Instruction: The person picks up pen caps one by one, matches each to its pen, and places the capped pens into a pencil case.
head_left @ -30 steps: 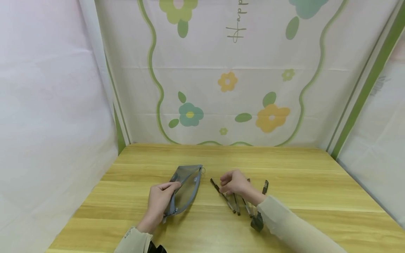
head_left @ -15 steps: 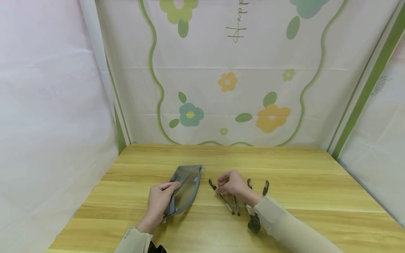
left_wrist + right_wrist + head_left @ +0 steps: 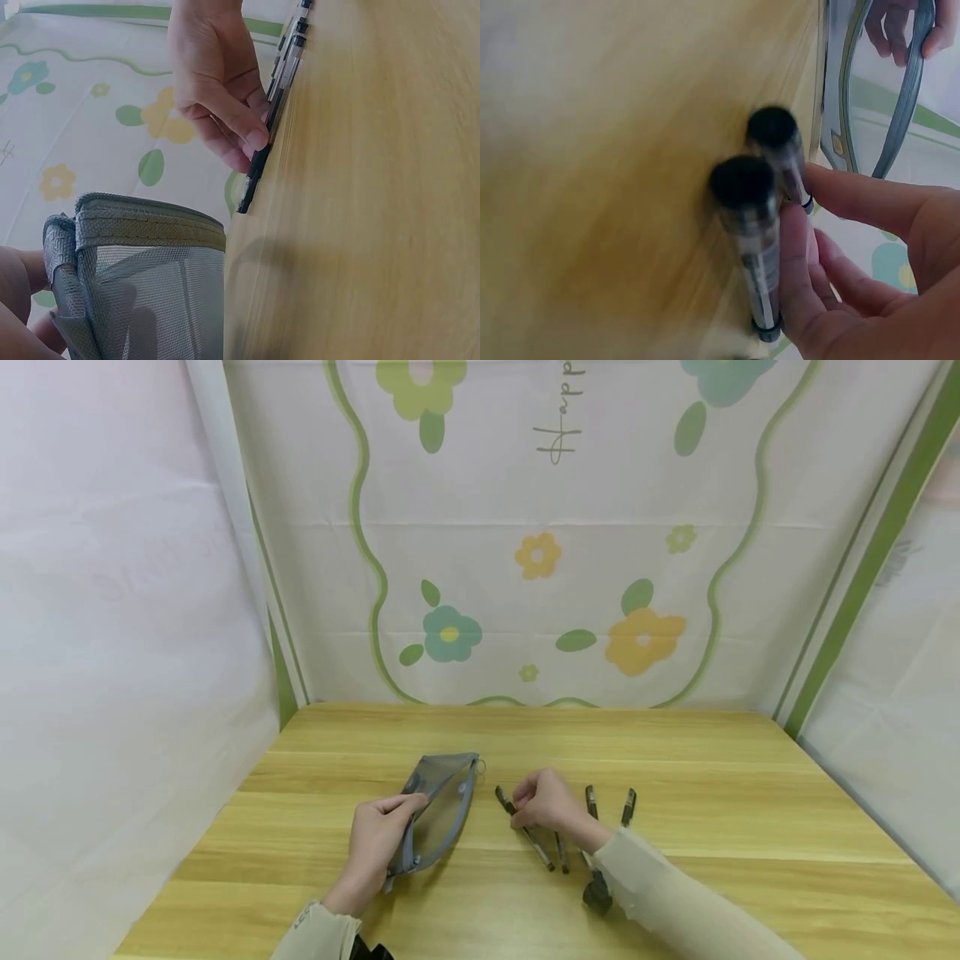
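In the head view my left hand [image 3: 378, 837] holds a grey-blue mesh zipper pouch [image 3: 454, 828] by one edge of its mouth, thumb and fingers pinching the fabric. The pouch's mouth gapes toward the right, and its zipper edges [image 3: 150, 229] show in the left wrist view. Right of it, my right hand [image 3: 550, 802] pinches the leftmost black-capped pen [image 3: 538, 850] near its cap, thumb and fingers on either side. That pen slants close over the table. A second pen [image 3: 754, 255] lies beside it, partly hidden by the hand in the head view.
Two more pens, a third pen [image 3: 592, 800] and a fourth pen [image 3: 628, 807], lie to the right, partly under the right forearm. All are on a wooden table [image 3: 675, 752]. A floral curtain [image 3: 495, 568] stands behind it, with white sheets on both sides.
My right hand has moved slightly left and down, and its fingers have closed on the leftmost pen. That pen has shifted a little left. My left hand and the pouch stay put.
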`<action>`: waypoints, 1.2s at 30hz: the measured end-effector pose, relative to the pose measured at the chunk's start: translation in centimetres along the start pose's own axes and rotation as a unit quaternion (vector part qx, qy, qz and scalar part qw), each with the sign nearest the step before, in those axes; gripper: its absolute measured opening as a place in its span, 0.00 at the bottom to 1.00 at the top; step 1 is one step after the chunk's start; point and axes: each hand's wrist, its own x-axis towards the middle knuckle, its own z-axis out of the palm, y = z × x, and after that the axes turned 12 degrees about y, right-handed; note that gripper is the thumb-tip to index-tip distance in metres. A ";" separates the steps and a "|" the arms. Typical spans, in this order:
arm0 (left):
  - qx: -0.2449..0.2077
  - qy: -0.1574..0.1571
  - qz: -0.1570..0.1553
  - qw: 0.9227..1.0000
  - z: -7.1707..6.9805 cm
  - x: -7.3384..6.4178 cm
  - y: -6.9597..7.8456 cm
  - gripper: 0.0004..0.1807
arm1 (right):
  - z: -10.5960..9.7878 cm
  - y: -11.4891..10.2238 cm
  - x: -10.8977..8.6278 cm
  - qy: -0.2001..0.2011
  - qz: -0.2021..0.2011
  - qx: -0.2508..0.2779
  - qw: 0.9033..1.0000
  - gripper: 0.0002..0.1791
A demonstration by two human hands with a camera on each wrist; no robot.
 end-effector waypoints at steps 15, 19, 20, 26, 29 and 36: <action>0.005 0.005 -0.002 1.000 0.0 -0.2 0.1 0.11 | 0.0 0.2 0.2 0.003 -0.014 0.007 1.000 0.11; 0.003 0.004 -0.001 1.000 0.0 -0.2 0.1 0.12 | -0.1 0.3 0.2 0.002 -0.013 0.010 1.000 0.11; 0.003 0.003 -0.001 1.000 0.0 -0.2 0.1 0.12 | -0.1 0.4 0.3 0.001 -0.012 0.011 1.000 0.11; 0.005 0.002 0.000 1.000 -0.1 -0.3 0.1 0.12 | -0.4 0.7 0.4 0.002 0.007 0.040 0.999 0.12; 0.006 0.000 -0.001 1.000 -0.1 -0.3 0.1 0.13 | -0.6 0.7 0.4 0.007 0.031 0.078 0.996 0.13; 0.007 0.002 0.000 1.000 -0.1 -0.2 0.2 0.12 | -0.5 0.8 0.0 0.024 0.102 0.192 0.976 0.20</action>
